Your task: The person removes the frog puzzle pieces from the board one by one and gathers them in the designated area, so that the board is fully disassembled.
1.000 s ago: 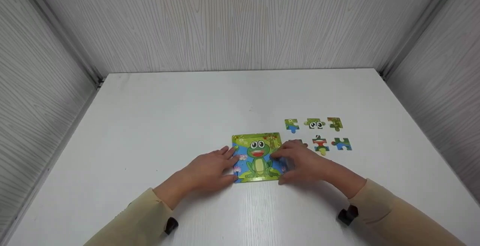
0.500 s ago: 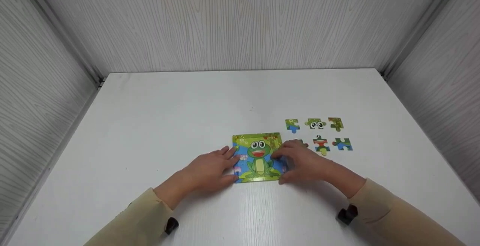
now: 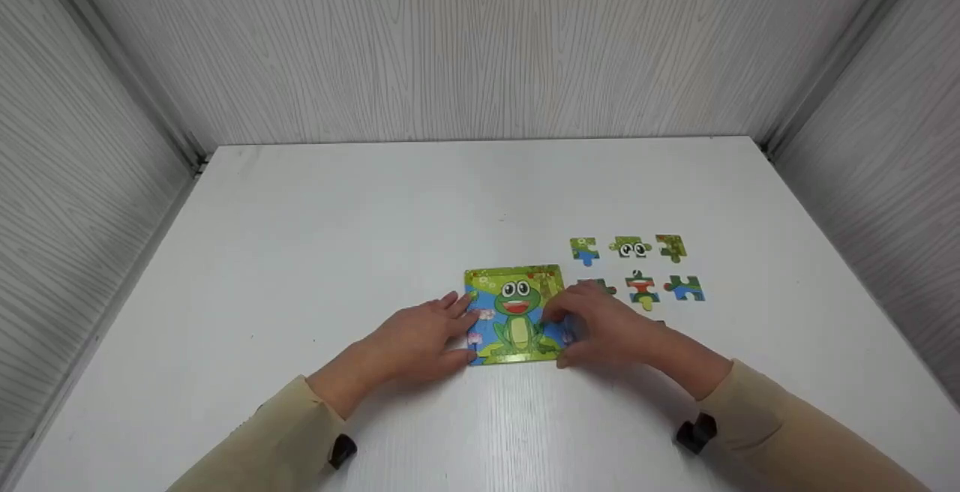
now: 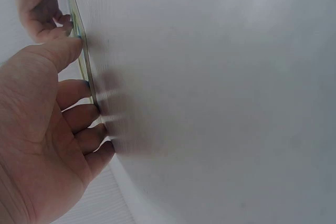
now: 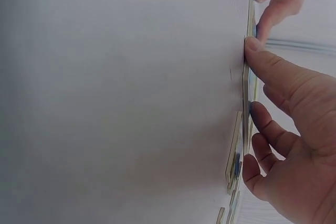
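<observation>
A square frog puzzle board [image 3: 517, 333] with a green border lies flat on the white table in the head view. My left hand [image 3: 420, 342] rests along its left edge, the fingers spread and only slightly bent. On the right side, my right hand [image 3: 606, 325] touches the board, with its thumb at the near right corner and bent fingertips over the right edge. In the left wrist view the left hand [image 4: 47, 108] meets the thin edge of the board. The right hand [image 5: 294, 124] appears in the right wrist view, its thumb against the board's edge.
Loose jigsaw pieces lie right of the board: one with frog eyes [image 3: 631, 247], one with a red mouth [image 3: 641, 289], and blue-green ones [image 3: 685, 288]. A piece by the right knuckles [image 3: 598, 286] is partly covered. Pale wood-grain walls [image 3: 480, 46] enclose the table.
The right fingers have shifted slightly toward the near side. A bit of a dark piece now shows behind the right wrist. The board and left hand stay in place.
</observation>
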Demonstrator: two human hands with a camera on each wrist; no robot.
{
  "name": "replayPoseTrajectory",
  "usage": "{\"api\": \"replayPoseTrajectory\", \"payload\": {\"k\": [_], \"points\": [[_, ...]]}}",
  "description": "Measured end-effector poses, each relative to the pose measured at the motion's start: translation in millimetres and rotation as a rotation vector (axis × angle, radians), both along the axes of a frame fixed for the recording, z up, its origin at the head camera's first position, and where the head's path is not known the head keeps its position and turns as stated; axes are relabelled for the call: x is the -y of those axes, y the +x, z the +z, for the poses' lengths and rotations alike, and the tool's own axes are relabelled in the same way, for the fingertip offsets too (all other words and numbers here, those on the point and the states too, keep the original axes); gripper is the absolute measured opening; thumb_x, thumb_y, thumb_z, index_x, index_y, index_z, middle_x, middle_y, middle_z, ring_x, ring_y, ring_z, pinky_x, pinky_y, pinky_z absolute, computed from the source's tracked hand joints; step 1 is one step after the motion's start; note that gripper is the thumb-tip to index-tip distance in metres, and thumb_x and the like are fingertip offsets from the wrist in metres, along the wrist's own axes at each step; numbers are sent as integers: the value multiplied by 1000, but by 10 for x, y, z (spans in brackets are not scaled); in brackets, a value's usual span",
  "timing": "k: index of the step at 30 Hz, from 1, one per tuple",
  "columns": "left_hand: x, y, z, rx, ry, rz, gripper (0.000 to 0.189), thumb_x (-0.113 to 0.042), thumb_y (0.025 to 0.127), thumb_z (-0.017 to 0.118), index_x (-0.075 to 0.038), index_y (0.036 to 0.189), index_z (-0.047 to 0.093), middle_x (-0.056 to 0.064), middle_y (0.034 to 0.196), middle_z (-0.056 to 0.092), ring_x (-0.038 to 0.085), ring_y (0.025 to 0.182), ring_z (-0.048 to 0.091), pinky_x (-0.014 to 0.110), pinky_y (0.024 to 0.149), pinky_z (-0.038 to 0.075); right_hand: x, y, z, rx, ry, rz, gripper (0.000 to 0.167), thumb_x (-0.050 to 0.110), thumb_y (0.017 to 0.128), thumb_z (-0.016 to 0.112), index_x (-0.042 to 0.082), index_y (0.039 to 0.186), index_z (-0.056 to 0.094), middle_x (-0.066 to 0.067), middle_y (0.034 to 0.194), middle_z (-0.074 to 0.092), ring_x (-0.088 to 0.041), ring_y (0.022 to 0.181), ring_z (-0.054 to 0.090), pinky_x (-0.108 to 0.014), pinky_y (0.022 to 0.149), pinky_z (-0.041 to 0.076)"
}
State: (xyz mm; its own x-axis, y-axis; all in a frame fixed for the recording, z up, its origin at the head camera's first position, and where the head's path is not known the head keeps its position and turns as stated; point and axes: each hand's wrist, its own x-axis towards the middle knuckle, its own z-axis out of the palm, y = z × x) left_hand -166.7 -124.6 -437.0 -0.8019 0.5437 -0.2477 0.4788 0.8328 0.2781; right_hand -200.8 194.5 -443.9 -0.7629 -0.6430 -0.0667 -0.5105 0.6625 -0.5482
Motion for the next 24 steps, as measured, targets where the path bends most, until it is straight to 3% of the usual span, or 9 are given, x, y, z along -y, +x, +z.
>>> {"api": "replayPoseTrajectory", "payload": {"k": [9, 15, 24], "points": [[-2, 14, 16, 1, 5, 5, 69, -49, 106, 56, -14, 164, 42, 6, 172, 32, 27, 160, 26, 48, 126, 30, 3, 19, 18, -3, 23, 0, 70, 28, 80, 95, 18, 143, 66, 8, 119, 62, -19, 119, 49, -45, 103, 50], [-4, 14, 3, -8, -9, 6, 70, -51, 106, 54, -15, 164, 41, 6, 172, 32, 27, 160, 26, 48, 126, 30, -6, 20, 18, -1, 38, -5, 66, 31, 81, 95, 16, 140, 70, 2, 130, 62, -23, 126, 48, -47, 107, 49], [-3, 11, -23, -27, -15, 6, 69, -52, 105, 53, -17, 164, 42, 4, 171, 33, 27, 159, 28, 47, 124, 33, -16, -1, 29, 0, 13, 18, 61, 34, 80, 95, 16, 134, 71, 2, 126, 62, -24, 123, 48, -50, 107, 48]]}}
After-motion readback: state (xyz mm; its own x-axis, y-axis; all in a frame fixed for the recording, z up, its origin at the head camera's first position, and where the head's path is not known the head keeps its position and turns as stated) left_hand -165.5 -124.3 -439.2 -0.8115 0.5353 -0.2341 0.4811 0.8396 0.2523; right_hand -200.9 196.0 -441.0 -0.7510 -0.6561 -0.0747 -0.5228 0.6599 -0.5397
